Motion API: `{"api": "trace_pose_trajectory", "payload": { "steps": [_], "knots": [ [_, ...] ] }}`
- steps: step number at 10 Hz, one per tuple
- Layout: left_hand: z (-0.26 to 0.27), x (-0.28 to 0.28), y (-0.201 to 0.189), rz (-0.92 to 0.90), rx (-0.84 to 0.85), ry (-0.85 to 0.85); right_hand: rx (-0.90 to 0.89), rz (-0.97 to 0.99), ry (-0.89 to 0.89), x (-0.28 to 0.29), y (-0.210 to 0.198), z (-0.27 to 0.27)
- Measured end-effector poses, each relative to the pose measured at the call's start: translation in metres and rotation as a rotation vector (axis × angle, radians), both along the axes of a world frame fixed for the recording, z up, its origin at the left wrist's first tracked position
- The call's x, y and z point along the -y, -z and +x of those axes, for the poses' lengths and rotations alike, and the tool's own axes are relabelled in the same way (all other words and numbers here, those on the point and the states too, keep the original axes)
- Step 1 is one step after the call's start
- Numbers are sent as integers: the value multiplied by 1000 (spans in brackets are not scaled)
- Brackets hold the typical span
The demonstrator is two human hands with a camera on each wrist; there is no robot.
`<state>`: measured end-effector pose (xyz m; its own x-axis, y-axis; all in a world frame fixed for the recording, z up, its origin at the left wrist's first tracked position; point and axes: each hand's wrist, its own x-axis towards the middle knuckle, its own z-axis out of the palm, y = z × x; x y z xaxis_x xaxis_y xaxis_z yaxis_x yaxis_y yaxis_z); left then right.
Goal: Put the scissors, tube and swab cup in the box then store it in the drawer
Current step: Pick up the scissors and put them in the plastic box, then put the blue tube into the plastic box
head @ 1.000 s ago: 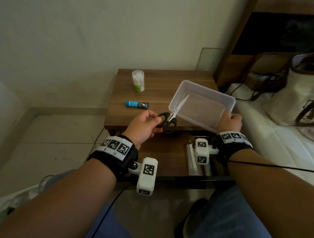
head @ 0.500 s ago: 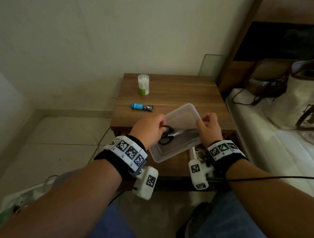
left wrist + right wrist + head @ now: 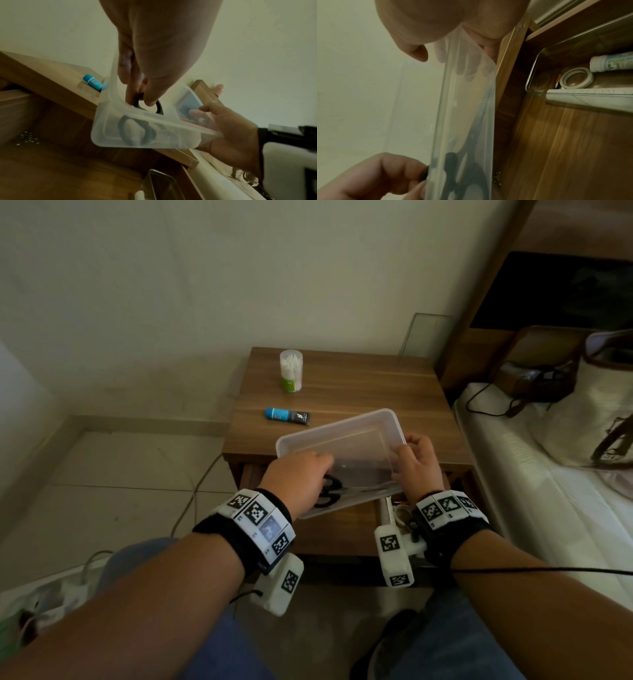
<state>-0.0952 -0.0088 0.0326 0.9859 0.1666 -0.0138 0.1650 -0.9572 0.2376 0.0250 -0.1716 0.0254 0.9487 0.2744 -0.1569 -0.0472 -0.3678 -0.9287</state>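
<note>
My right hand [image 3: 400,455] grips the right wall of the clear plastic box [image 3: 359,429], which hangs tilted over the front edge of the nightstand. My left hand [image 3: 320,474] reaches into the box and pinches a black handle ring of the scissors [image 3: 330,491], which lie on the box floor. In the left wrist view, my left hand [image 3: 145,100] has its fingers curled round that ring of the scissors [image 3: 158,108]. The blue and black tube [image 3: 287,416] lies on the nightstand top. The swab cup [image 3: 291,370] stands upright at the back left.
The drawer [image 3: 342,530] stands open under the box. In it a clear tray [image 3: 537,60] holds a tape roll [image 3: 576,78] and a white bottle [image 3: 611,63]. A bed [image 3: 548,491] with a bag and cables lies to the right. Cables run across the floor on the left.
The scissors went from outside the box's rim down into it, still in my left hand. My right hand brought the box lower and nearer, over the open drawer.
</note>
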Motion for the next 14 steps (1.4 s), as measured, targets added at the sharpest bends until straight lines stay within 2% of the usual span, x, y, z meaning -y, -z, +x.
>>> {"api": "trace_pose_trajectory", "payload": {
  "steps": [2, 3, 4, 5, 6, 7, 8, 9, 10, 11, 13, 14],
  "knots": [
    [-1, -4, 5, 168, -94, -28, -10, -12, -11, -5, -2, -4],
    [1, -6, 8, 163, -133, -40, -13, -29, -15, -8, -3, -5],
    [1, -10, 11, 63, -51, -62, -15, -46, -20, -10, -2, -3],
    [1, -14, 8, -165, 94, -97, -30, -57, 9, -9, 1, 1],
    [9, -22, 3, -349, 262, -216, -79, -51, 86, -8, 4, 8],
    [19, -41, 4, -432, 353, -373, -135, -3, 186, -6, 7, 15],
    [31, -69, 15, -347, 302, -489, -191, 66, 255, -6, 8, 31],
    [45, -98, 32, -209, 214, -468, -241, 76, 287, -5, 11, 49],
    [60, -119, 47, -53, 21, -428, -245, 65, 306, -6, 11, 64],
    [74, -132, 55, -38, -72, -396, -222, 62, 295, -10, 8, 75],
    [97, -145, 69, -41, -91, -345, -203, 27, 262, -19, 4, 83],
    [97, -146, 71, 46, -65, -323, -225, 14, 293, -21, 4, 80]
  ]
}}
